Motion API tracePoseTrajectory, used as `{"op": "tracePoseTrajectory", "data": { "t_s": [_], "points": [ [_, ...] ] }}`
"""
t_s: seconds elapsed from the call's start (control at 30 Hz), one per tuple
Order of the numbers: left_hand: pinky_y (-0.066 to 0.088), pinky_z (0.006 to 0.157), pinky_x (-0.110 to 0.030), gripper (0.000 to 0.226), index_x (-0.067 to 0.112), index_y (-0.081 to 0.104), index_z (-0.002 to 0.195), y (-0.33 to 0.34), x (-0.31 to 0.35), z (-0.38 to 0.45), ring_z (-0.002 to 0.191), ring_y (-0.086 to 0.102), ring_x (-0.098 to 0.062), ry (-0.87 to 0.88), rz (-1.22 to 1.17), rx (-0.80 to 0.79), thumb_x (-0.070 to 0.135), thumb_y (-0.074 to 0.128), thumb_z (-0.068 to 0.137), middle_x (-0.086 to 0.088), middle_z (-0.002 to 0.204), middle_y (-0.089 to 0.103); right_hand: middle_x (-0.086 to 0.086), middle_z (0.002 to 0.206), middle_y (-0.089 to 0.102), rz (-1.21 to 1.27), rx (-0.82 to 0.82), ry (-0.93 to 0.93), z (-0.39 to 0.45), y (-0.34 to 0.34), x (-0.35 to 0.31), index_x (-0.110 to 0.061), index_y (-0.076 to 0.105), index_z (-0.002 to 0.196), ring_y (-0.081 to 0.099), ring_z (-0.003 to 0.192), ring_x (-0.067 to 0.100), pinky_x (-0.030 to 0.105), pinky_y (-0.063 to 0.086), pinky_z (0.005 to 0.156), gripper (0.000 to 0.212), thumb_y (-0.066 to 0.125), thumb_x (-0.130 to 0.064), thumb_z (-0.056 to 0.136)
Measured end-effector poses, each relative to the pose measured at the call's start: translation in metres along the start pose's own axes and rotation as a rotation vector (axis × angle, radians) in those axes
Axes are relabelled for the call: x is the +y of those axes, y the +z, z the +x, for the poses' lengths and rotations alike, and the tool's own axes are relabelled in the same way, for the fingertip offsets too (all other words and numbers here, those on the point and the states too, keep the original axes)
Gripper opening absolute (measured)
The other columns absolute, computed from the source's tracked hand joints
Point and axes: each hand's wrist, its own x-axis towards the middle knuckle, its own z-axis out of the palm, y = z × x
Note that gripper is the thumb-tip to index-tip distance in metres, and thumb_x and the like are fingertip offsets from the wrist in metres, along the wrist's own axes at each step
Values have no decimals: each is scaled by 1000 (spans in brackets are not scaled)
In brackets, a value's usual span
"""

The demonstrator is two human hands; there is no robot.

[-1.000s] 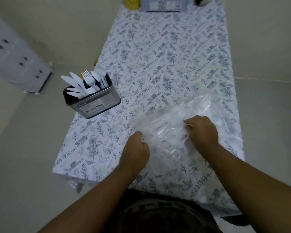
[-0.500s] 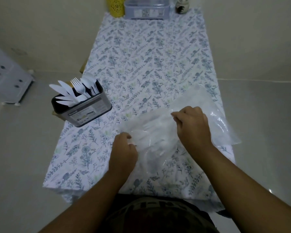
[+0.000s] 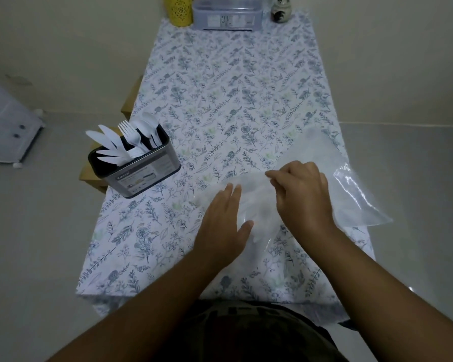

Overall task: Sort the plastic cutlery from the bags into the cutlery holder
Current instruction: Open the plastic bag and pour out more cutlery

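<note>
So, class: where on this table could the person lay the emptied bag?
Bare floral cloth runs between the far containers, a yellow cup, clear box and small jar, and the plastic bag. Crowded: near right, under bag and both hands; left edge, cutlery holder.

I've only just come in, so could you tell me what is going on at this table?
A person is sorting plastic cutlery. The holder at the table's left edge already has white knives, forks and spoons standing in it. Both hands are on a clear bag lying on the flowered tablecloth: the right hand pinches the plastic near its top, and the left hand lies with straight fingers against its left side. No cutlery is in either hand.
</note>
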Motion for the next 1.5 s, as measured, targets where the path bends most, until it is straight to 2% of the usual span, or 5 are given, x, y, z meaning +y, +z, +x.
{"op": "tracePoseTrajectory", "data": {
  "t_s": [0.6,0.7,0.93,1.2,1.5],
  "points": [
    [19,123,-40,67,19,25,155,-1,-49,-26,151,11,-17,-104,18,-29,47,44,97,-1,164,14,15,126,64,-81,-60,23,-16,19,1,-15,73,123,49,121,36,50,39,102,49,73,-1,77],
    [33,115,-41,57,19,38,146,-2,-54,-34,139,30,-16,-191,-56,22,43,45,95,-3,150,37,10,118,67,-62,-56,-40,-23,17,-19,-19,76,117,47,114,31,43,33,94,45,74,-3,74],
    [43,94,-30,41,13,64,116,-2,-62,-34,106,45,-14,-266,-110,80,18,38,86,-1,109,54,-1,79,67,-146,-576,-209,-56,53,-58,-21,70,87,60,79,25,38,47,68,48,75,-65,68],
    [39,109,-37,59,12,51,140,10,-69,-36,128,45,-23,18,66,-34,26,64,84,-8,137,53,-2,96,73,3,-680,60,-44,56,-48,-25,66,115,62,98,25,37,45,85,28,60,-24,87],
    [42,85,-33,19,19,61,107,11,-66,-21,97,53,-21,-10,222,-107,26,63,89,0,102,63,-8,89,69,292,-598,309,-43,42,-35,-22,71,102,64,86,14,35,55,78,18,63,-14,89]
  ]
}}
